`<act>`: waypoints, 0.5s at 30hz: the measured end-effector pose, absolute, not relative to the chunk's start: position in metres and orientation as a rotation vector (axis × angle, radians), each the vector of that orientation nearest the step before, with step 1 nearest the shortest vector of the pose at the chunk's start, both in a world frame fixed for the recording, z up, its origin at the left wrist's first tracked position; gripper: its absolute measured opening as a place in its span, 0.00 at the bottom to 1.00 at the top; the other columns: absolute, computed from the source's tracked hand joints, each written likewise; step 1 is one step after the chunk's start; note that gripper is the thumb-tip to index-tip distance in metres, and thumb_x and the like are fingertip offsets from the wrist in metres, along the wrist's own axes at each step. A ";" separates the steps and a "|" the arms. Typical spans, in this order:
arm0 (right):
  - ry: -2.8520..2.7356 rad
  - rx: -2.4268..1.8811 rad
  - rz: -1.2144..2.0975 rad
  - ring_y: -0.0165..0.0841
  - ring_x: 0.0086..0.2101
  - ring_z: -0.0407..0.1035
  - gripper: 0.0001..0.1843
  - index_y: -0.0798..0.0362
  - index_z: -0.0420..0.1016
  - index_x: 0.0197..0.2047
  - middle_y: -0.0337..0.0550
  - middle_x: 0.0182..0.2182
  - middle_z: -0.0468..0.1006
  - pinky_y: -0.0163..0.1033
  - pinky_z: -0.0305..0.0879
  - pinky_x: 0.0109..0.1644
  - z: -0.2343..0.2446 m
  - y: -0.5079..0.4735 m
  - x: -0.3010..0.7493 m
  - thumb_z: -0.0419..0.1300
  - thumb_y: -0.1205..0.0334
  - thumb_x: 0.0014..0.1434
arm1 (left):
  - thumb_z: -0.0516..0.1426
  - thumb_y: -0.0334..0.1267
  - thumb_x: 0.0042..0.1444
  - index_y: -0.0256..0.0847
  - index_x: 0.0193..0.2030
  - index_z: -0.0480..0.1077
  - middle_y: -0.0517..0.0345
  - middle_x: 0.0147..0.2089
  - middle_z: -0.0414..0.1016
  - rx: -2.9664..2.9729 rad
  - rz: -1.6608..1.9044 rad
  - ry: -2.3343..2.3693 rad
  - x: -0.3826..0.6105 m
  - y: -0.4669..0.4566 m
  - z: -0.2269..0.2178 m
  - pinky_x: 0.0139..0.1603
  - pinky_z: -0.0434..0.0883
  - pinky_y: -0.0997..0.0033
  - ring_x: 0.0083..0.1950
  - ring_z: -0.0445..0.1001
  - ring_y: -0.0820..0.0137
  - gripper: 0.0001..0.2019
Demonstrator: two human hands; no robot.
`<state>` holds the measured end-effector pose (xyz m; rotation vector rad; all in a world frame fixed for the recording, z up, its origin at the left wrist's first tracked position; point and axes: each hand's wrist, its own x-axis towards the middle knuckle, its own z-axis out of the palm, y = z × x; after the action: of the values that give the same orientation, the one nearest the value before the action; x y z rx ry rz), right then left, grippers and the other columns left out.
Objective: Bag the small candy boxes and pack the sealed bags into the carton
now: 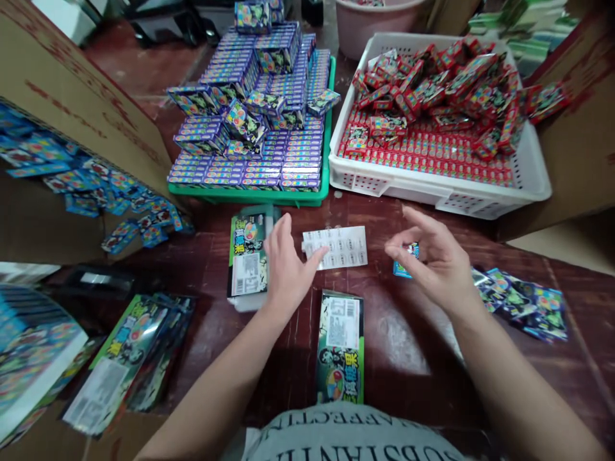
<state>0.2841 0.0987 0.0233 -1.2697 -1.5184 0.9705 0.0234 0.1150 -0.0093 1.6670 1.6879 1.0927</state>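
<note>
My left hand (291,272) is spread open, with the thumb lying over the left part of a white sheet of round stickers (343,248) on the table. Its fingers are beside a green-and-black printed card (247,246), which rests on a clear plastic box. My right hand (435,259) pinches thumb and forefinger together; anything between the tips is too small to make out. Partly hidden behind that hand is a small blue packet (401,269). Close to my body lies another green-and-black printed packet (340,349) with a white label.
Behind the hands stand a green tray (307,197) stacked with purple boxes and a white basket (398,186) of red boxes. Dark blue packets (528,304) lie at right. At left are a cardboard carton (96,102), blue packets (144,221) and more printed packets (129,352).
</note>
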 end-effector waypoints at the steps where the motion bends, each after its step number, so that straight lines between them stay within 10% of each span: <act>1: -1.505 -1.260 0.992 0.40 0.41 0.73 0.33 0.37 0.61 0.68 0.41 0.40 0.78 0.54 0.67 0.56 0.021 0.091 0.285 0.65 0.56 0.63 | 0.66 0.44 0.55 0.41 0.68 0.62 0.43 0.67 0.63 1.810 1.068 1.694 0.022 0.103 -0.005 0.69 0.56 0.49 0.70 0.57 0.51 0.35; 6: -1.396 -1.217 1.304 0.36 0.39 0.73 0.32 0.35 0.60 0.68 0.38 0.36 0.78 0.49 0.71 0.51 0.005 0.062 0.270 0.64 0.58 0.64 | 0.58 0.40 0.64 0.45 0.48 0.77 0.51 0.48 0.77 1.883 0.551 1.394 0.022 0.061 -0.005 0.56 0.68 0.52 0.51 0.71 0.57 0.10; 15: -1.300 -1.212 1.408 0.35 0.40 0.74 0.31 0.38 0.58 0.69 0.38 0.36 0.78 0.47 0.71 0.52 0.010 0.052 0.259 0.62 0.56 0.66 | 0.69 0.41 0.48 0.40 0.34 0.79 0.47 0.42 0.83 0.720 0.421 1.016 0.012 0.077 0.009 0.42 0.74 0.64 0.39 0.80 0.65 0.09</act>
<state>0.2590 0.0524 0.0097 -1.2118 -1.2998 1.4077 0.0122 0.0768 0.0087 0.7200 1.0155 0.4215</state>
